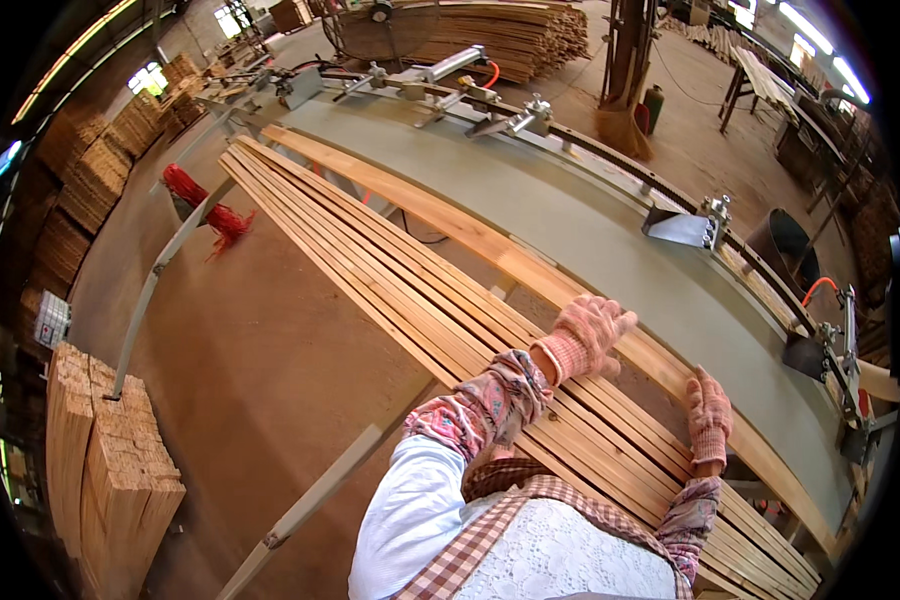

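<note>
Both gloved: left hand [582, 335], right hand [710, 410], at plank [510, 262]; grip unclear (undersides hidden); apron [560, 548] hides some strips [390, 282].

From my end, I see a brown floor [250, 320], bright windows [148, 79] at upper left, and lit tube lights [806, 28] at upper right.

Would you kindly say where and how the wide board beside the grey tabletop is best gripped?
The wide board seems best held by its near long edge, from the person's side, left hand and right hand spaced apart: a gap before the narrow strips leaves fingers room, whereas its far edge runs along the grey tabletop.
</note>
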The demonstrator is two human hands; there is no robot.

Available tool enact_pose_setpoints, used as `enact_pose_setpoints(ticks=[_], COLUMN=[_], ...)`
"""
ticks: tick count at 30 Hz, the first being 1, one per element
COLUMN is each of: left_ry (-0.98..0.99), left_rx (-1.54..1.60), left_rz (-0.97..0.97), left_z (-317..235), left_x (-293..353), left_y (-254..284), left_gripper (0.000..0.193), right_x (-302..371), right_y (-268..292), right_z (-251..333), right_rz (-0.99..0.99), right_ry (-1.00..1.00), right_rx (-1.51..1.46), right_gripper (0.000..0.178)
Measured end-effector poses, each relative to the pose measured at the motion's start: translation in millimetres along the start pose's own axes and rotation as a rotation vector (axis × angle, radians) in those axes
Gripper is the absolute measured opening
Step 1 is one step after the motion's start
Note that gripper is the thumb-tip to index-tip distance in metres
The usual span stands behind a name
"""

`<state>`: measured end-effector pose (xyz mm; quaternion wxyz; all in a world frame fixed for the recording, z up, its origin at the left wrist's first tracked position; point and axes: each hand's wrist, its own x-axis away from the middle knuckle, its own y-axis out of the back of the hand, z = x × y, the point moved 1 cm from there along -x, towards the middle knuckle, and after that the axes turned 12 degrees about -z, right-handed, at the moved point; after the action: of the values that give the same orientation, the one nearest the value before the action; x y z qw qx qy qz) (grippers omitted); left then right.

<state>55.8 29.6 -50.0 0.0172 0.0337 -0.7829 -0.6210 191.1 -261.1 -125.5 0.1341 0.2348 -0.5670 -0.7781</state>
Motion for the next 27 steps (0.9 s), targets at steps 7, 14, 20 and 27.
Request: enact_pose_setpoints(ticks=[7,14,20,27], left_ry=[0.019,0.105,0.191,0.176], left_rx=[-0.11,-0.021,0.046,-0.011], left_rz=[-0.157,-0.02,0.073,0.208], left_z=[2,4,7,4], left_x=[7,0,0,-1], left_y=[-5,2,5,-10], left_gripper=[0.089,0.087,0.08,0.072], right_x=[-3,-2,15,16], right_y=[10,26,45,5], right_z=[2,4,24,-4], right_rz=[0.21,0.027,0.218,0.302], right_ry=[-0.186,-0.171,-0.419,-0.241], right_rx=[-0.152,-0.323,-0.644,-0.54], right_gripper=[0.066,0.079,0.051,0.052])
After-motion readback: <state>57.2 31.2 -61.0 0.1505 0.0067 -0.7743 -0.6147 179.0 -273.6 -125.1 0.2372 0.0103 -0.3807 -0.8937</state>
